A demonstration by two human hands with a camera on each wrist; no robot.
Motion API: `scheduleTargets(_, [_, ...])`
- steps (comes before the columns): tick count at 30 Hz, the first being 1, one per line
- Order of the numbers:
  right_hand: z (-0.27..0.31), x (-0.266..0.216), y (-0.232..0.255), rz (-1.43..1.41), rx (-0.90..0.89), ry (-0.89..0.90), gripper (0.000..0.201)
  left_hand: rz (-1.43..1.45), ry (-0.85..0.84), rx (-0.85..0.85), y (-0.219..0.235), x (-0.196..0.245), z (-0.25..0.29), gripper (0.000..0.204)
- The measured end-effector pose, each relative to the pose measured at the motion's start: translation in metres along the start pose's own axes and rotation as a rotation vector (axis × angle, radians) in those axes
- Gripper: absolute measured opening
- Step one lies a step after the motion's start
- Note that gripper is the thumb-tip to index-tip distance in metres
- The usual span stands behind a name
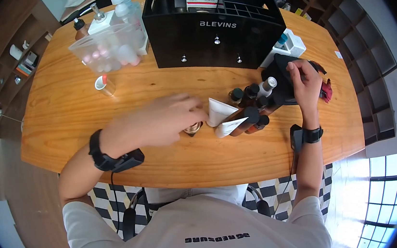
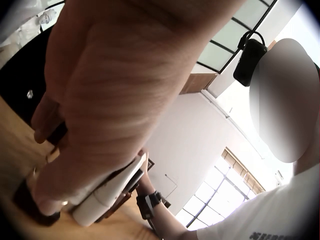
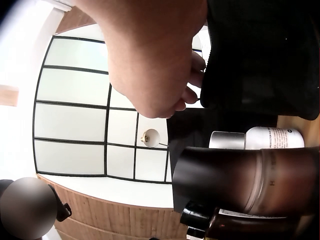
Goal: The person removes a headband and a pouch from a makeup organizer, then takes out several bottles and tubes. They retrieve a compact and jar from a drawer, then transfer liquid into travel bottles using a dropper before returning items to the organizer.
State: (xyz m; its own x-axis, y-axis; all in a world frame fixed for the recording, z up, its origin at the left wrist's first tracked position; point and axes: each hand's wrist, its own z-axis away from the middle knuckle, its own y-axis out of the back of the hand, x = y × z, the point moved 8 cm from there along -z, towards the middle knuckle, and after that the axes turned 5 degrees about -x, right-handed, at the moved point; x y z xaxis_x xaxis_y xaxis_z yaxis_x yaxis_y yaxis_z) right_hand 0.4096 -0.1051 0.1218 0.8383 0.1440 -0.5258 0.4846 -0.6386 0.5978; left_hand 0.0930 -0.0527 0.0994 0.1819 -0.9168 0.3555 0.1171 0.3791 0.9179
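Sorting of cosmetics seems in hand: right hand [image 1: 304, 84] grips the black pouch [image 1: 284, 74] beside the BLEVINS organizer [image 1: 213, 30], while left hand [image 1: 159, 121], fingers relaxed, reaches over the small gold jar [image 1: 192, 129] near white tubes [image 1: 219, 112], so next probably it needs a careful pinch.

White tee [image 1: 195, 231], blk wrist straps [image 1: 97, 151], cams

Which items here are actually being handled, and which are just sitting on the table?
In hand:
- left hand, reaching over the small gold-rimmed jar beside the white tube
- right hand, gripping the black pouch

Lying about:
- black organizer box
- clear tub of bottles
- open lipstick
- cluster of dark-capped bottles
- wooden table
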Motion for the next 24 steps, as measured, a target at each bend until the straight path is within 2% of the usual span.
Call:
scheduleTargets(1, [0.0, 0.001, 0.0, 0.0, 0.0, -0.004, 0.018, 0.015, -0.059, 0.054, 0.011, 0.001, 0.004, 0.045])
scheduleTargets(4, [0.0, 0.002, 0.002, 0.008, 0.007, -0.01, 0.018, -0.012, -0.04, 0.06, 0.049, -0.003, 0.017, 0.038])
scheduleTargets(8, [0.001, 0.004, 0.0, 0.058, -0.037, -0.007, 0.02, -0.074, -0.066, 0.349, 0.132, -0.019, 0.015, 0.017])
scheduleTargets(10, [0.001, 0.002, -0.001, 0.059, -0.041, -0.001, 0.02, -0.056, 0.128, 0.503, 0.168, -0.039, 0.001, 0.016])
scheduleTargets(12, [0.001, 0.0, -0.002, 0.027, -0.01, 0.007, 0.019, -0.047, 0.261, 0.512, 0.192, -0.054, -0.021, 0.026])
scheduleTargets(13, [0.0, -0.002, -0.002, 0.031, -0.01, 0.016, 0.019, -0.048, 0.261, 0.521, 0.196, -0.065, -0.03, 0.026])
scheduleTargets(14, [0.0, -0.004, -0.002, 0.025, 0.001, 0.038, 0.018, -0.124, 0.377, 0.454, 0.187, -0.087, -0.042, 0.022])
scheduleTargets(15, [0.001, -0.005, -0.001, 0.021, 0.011, 0.056, 0.018, -0.199, 0.49, 0.382, 0.179, -0.108, -0.052, 0.027])
scheduleTargets(18, [0.001, -0.007, 0.0, 0.024, 0.009, 0.06, 0.014, -0.213, 0.464, 0.37, 0.171, -0.136, -0.076, 0.034])
scheduleTargets(22, [0.0, -0.013, -0.001, 0.032, 0.003, 0.11, 0.012, -0.118, 0.515, 0.311, 0.167, -0.142, -0.089, 0.036])
scheduleTargets(24, [0.0, -0.016, 0.0, 0.04, 0.001, 0.121, 0.012, 0.099, 0.431, 0.42, 0.166, -0.153, -0.089, 0.037])
